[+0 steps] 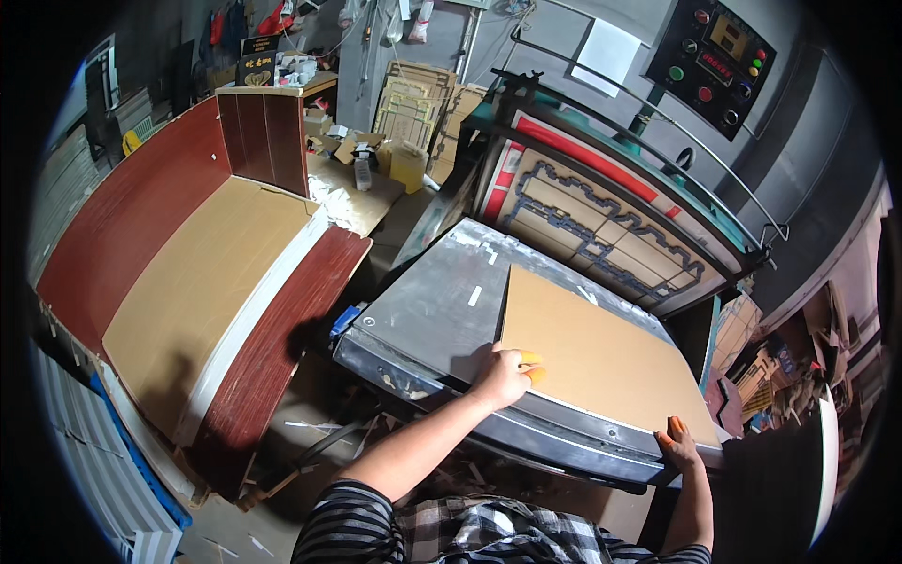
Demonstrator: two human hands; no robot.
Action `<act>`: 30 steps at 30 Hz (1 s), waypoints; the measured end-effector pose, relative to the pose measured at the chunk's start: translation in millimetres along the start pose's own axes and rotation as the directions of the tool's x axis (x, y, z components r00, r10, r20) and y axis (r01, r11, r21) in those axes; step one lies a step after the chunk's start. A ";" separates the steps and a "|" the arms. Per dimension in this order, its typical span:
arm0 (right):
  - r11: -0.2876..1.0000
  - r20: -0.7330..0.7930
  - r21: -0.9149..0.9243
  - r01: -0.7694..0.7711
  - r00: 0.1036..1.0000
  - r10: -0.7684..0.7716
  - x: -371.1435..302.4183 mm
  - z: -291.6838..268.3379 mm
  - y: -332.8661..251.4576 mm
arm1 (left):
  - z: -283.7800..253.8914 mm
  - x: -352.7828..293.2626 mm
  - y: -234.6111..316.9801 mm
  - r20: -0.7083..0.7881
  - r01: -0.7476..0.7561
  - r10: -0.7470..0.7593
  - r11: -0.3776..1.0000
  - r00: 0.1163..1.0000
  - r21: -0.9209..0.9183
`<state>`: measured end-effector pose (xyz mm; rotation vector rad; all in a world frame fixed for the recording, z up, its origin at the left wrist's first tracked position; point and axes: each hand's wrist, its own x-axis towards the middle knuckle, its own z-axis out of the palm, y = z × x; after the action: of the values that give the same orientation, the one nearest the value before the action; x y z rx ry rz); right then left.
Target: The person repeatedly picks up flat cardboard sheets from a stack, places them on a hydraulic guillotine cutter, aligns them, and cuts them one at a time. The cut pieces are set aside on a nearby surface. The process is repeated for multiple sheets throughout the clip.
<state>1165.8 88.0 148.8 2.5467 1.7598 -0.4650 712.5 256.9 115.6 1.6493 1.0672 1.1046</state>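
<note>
A plain brown cardboard sheet (pixel 601 348) lies over the right part of a grey metal press bed (pixel 423 310). Orange covers show on fingers of both hands. My left hand (pixel 507 376) is closed on the sheet's near left corner, the thumb side on top. At the near edge, toward the right, my right hand (pixel 678 445) grips the sheet with bent fingers; what lies under its palm is hidden. Beyond the sheet stands the raised press plate (pixel 601 216), carrying a cutting die board (pixel 564 226) with dark foam strips along its outlines.
To the left, a red-brown wooden stand (pixel 141 244) holds a stack of cardboard sheets (pixel 207 273). A control panel (pixel 711 68) with buttons hangs at the far right. Cardboard scraps (pixel 827 329) pile up beyond the press's right side. A metal rail (pixel 648 94) runs above the plate.
</note>
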 end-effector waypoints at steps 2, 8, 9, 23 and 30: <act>0.999 0.013 0.034 0.034 0.999 -0.035 -0.4 -3.8 -8.3 | -5.8 7.8 8.6 0.092 0.141 -0.123 0.963 0.988 -0.229; 0.994 -0.066 -0.020 0.103 0.992 -0.104 16.0 9.3 -18.6 | -28.3 39.6 29.4 -0.075 -0.003 -0.026 0.932 0.997 -0.363; 0.998 0.012 -0.022 0.056 0.998 -0.055 17.9 3.4 -37.3 | -38.9 46.6 32.1 -0.059 0.009 -0.026 0.964 0.998 -0.265; 0.993 0.030 -0.096 -0.071 0.997 0.074 32.2 -7.0 -134.1 | -80.5 86.2 -25.1 0.039 0.223 -0.272 0.856 0.962 0.466; 0.996 0.056 -0.083 0.020 0.998 -0.015 40.3 -10.9 -105.8 | -59.3 83.8 -30.5 0.070 0.173 -0.279 0.751 0.958 0.637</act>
<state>1084.5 165.5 165.9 2.4401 1.7452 -0.4477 670.7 355.4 119.2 2.0004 1.5924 0.4473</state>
